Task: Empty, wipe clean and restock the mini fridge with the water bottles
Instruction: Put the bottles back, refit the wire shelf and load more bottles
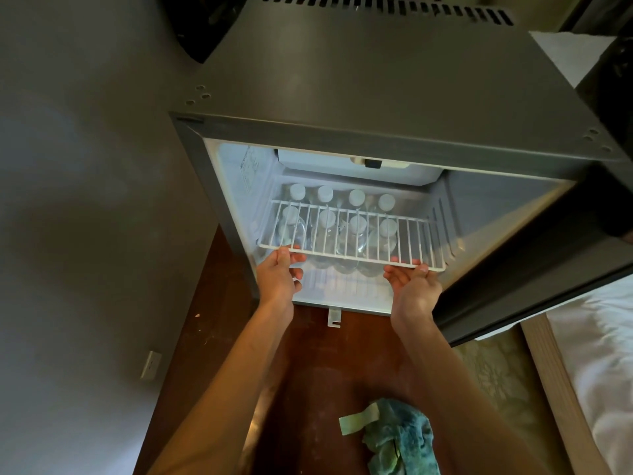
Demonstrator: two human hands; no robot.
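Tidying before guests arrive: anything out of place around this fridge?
A small white hooked piece lies just below the mini fridge's front edge, seemingly detached. A blue cloth lies crumpled on the floor.

Left hand and right hand pinch shelf.

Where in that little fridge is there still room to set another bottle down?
The wire shelf is bare on top, though the left hand and right hand grip its front edge. Beneath it, the fridge floor is free in front of the bottles. Farther back it is crowded with rows of them.
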